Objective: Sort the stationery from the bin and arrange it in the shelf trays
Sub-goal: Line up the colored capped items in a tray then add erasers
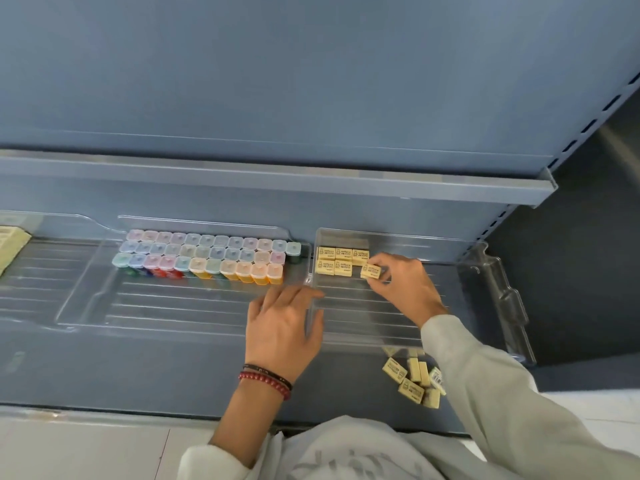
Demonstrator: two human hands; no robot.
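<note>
Right hand (398, 285) pinches an eraser (371, 271) inside the tray (367, 323), at the front row's open end, long axis slightly skewed to the placed erasers (341, 260). Left hand (284, 323) lies flat and empty on the tray's left wall. Loose erasers (414, 377) lie at the tray's front, nearer the right hand.

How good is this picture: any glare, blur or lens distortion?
Head view: soft, even light; pale glare streaks on the ribs of the clear tray; the wide lens slightly bows the shelf edge; print on the eraser pinched by the right hand is too soft to read.
</note>
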